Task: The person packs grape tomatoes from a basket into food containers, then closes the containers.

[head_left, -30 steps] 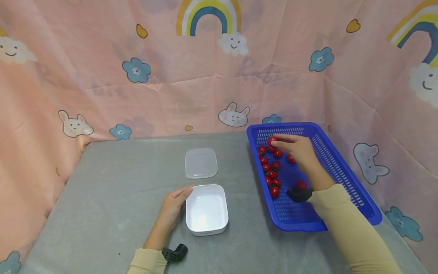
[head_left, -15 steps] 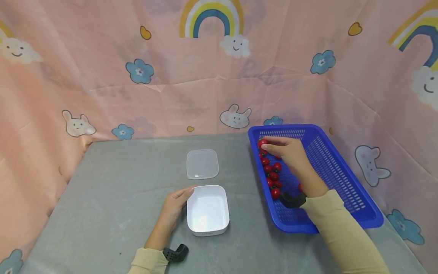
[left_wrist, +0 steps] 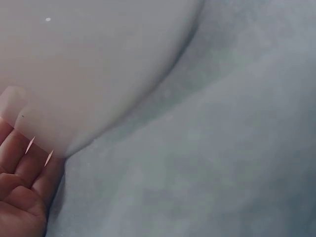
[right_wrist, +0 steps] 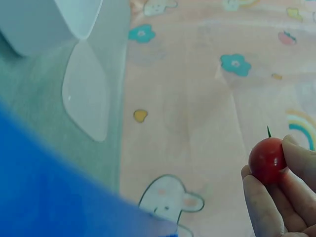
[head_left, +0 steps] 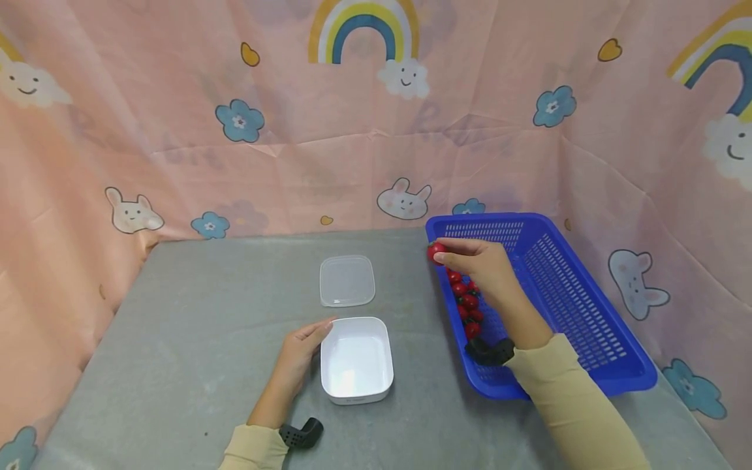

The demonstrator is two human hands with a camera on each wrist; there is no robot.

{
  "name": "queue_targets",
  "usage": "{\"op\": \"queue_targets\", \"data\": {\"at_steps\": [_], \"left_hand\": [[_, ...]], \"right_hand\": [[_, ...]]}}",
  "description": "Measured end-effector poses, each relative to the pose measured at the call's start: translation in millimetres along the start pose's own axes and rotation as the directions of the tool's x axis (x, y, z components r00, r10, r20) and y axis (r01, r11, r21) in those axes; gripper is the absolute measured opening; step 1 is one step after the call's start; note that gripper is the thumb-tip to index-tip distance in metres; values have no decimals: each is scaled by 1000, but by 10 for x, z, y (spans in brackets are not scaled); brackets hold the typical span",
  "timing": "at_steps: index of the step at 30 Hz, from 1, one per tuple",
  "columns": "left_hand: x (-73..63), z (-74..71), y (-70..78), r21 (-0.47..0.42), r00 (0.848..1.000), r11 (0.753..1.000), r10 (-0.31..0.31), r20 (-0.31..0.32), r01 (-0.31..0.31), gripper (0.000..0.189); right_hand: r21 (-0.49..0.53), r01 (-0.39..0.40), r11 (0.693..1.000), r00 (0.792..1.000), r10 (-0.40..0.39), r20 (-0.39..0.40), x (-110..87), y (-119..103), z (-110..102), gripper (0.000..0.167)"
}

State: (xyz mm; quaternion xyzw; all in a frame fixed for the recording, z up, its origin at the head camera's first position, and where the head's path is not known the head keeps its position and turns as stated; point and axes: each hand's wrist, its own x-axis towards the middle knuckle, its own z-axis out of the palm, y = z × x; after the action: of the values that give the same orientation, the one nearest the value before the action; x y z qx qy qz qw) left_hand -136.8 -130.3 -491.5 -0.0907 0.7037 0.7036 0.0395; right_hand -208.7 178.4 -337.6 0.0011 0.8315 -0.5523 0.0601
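In the head view my right hand (head_left: 478,264) pinches a red cherry tomato (head_left: 436,252) between thumb and fingers, over the left rim of the blue basket. A green stem tip shows on that cherry tomato (right_wrist: 267,160) in the right wrist view. Several more cherry tomatoes (head_left: 469,301) lie along the basket's left side. My left hand (head_left: 298,349) grips the left back corner of a white square container (head_left: 356,393), thumb at the rim. The inside of the container is bare. Fingers (left_wrist: 29,158) press against its wall in the left wrist view.
The blue perforated basket (head_left: 587,300) stands on the right of the grey-covered table (head_left: 194,339). A translucent square lid (head_left: 346,281) lies flat behind the white container. Patterned pink cloth (head_left: 329,150) hangs at the back and both sides.
My right hand has moved left with the cherry tomato, from inside the basket to over its left rim. The left hand and the white container have stayed in place.
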Motion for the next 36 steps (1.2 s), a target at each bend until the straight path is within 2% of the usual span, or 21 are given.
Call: {"op": "queue_targets", "data": {"at_steps": [6,17,24,32,36], "left_hand": [[1,-6,0,0,1000,1000,1,3,-1,36],[0,-5,8,5,1000,1000,7,2,-7,35],[1,-8,8,12,1000,1000,7,5,-7,36],[6,-20,-5,31,1000,999,8,2,-8,37],[5,-24,-10,29,1000,1000,3,4,-3,37]], "right_hand": [[30,21,999,1000,-21,2,-73,-75,107,49],[79,10,997,998,-15,59,-162,-139,324,45],[71,-7,997,996,0,86,-190,-136,433,43],[124,29,992,995,-41,91,-195,-158,569,41],[112,34,993,995,-44,90,-257,-184,634,40]]}}
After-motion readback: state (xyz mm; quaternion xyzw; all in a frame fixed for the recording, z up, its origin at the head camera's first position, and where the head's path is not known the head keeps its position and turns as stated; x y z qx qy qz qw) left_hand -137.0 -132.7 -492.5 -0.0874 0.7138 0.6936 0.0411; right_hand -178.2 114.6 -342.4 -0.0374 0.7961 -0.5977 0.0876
